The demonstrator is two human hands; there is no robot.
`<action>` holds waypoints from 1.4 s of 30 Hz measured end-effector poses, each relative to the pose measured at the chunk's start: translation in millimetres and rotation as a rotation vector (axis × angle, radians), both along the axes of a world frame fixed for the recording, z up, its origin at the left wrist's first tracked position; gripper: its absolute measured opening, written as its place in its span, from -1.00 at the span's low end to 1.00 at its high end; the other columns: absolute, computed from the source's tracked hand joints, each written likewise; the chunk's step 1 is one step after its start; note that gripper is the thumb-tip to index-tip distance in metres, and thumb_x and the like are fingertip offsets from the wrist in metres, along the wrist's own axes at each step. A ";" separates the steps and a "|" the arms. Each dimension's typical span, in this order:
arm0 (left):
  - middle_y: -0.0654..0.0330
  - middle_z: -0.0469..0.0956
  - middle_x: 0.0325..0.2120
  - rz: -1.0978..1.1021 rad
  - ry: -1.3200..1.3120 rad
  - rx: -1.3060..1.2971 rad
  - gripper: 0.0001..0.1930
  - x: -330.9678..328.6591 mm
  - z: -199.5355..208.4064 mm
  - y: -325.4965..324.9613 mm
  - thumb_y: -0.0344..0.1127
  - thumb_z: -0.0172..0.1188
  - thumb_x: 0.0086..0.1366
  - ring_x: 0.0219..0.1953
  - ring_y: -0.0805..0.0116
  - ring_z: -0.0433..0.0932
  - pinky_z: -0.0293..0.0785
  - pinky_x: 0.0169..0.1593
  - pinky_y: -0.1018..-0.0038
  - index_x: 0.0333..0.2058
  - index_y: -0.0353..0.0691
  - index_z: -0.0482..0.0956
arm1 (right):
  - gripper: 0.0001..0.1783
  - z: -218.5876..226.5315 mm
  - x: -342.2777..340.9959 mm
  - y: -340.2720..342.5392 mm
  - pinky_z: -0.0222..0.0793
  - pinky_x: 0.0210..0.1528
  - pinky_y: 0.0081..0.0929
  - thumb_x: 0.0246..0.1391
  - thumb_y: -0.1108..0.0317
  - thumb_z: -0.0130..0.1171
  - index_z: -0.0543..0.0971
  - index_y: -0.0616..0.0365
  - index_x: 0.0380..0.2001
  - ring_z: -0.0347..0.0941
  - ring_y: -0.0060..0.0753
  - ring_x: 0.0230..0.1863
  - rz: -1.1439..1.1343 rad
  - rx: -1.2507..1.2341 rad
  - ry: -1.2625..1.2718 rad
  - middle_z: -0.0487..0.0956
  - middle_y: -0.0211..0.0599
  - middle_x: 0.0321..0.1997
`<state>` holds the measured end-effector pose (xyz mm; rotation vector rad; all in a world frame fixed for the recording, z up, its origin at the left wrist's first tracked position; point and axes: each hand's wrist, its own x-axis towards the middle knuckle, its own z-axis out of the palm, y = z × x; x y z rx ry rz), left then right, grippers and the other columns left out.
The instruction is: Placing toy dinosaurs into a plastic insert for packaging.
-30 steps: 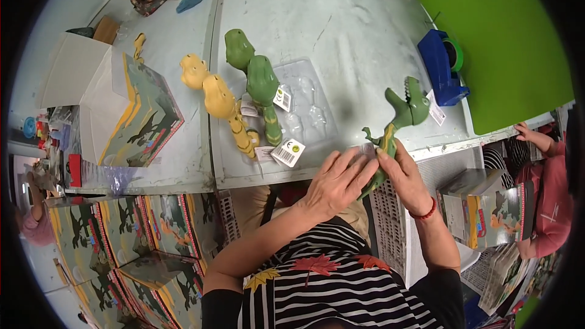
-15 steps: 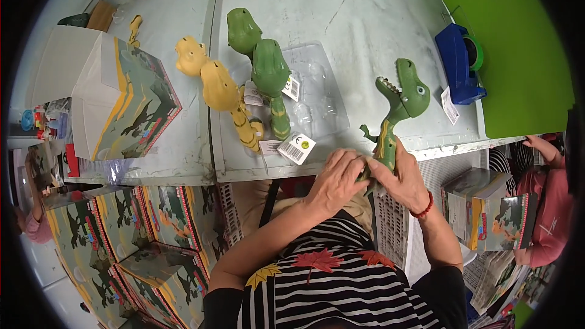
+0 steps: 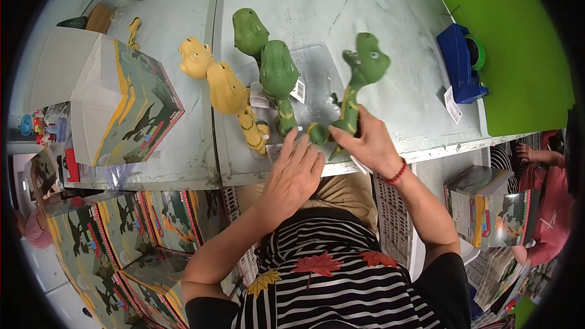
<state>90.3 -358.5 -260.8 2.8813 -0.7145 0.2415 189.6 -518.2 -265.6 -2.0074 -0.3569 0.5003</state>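
A green toy dinosaur (image 3: 367, 64) with an open mouth and yellow stripes stands upright in my right hand (image 3: 373, 145), whose fingers are closed around its lower body. Part of a white tag shows under that hand. My left hand (image 3: 290, 173) reaches over the table's front edge, fingers stretched out and holding nothing. Its fingertips are close to the lower end of a second green dinosaur (image 3: 279, 70). Another green dinosaur (image 3: 250, 31) and two yellow dinosaurs (image 3: 226, 88) stand beside it. A clear plastic tray (image 3: 320, 61) lies partly hidden behind these toys.
An open printed box (image 3: 143, 103) lies at the left, and several more boxes (image 3: 122, 222) are stacked below the table. A blue tape dispenser (image 3: 458, 64) stands at the right by a green surface (image 3: 518, 49). A co-worker in pink (image 3: 551, 219) is at the far right.
The dinosaur in my right hand has moved left and farther onto the table, toward the plastic tray. My left hand has let go of it and moved left, its fingers now straightened.
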 end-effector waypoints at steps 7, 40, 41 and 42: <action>0.02 0.39 -0.22 -0.036 -0.004 -0.177 -0.71 -8.7 -12.5 14.9 -0.46 0.11 -0.06 0.01 0.04 0.33 0.23 0.08 0.11 -0.29 -0.40 0.46 | -0.56 0.0 4.2 30.3 0.39 -0.41 -0.24 -0.12 0.19 0.14 0.38 0.44 -0.36 0.50 0.07 -0.51 -0.045 -0.139 -0.037 0.49 0.09 -0.63; 0.06 0.45 -0.23 -0.100 -0.170 -0.481 -0.79 -15.6 -8.7 15.0 -0.43 0.23 0.00 -0.01 0.03 0.38 0.31 0.02 0.17 -0.36 -0.36 0.50 | -0.57 -39.9 -14.4 55.7 0.28 -0.70 -0.19 -0.04 0.19 0.19 0.24 0.27 -0.35 0.41 0.04 -0.69 -0.074 -0.318 -0.621 0.42 -0.07 -0.76; 0.08 0.48 -0.22 -0.060 -0.211 -0.480 -0.78 -23.0 -6.3 18.5 -0.41 0.28 -0.02 -0.01 0.02 0.41 0.32 0.01 0.15 -0.35 -0.32 0.52 | -0.52 -33.6 -17.0 57.2 0.29 -0.68 -0.19 -0.04 0.13 0.20 0.25 0.29 -0.30 0.43 0.04 -0.66 -0.051 -0.319 -0.642 0.44 -0.04 -0.72; 0.08 0.49 -0.22 -0.023 -0.246 -0.513 -0.75 -28.4 -2.7 22.8 -0.39 0.30 -0.04 -0.03 0.02 0.42 0.32 0.02 0.13 -0.34 -0.30 0.52 | -0.46 -29.5 -17.2 54.1 0.30 -0.67 -0.19 -0.04 0.08 0.20 0.26 0.31 -0.25 0.44 0.05 -0.63 -0.036 -0.330 -0.669 0.45 -0.02 -0.68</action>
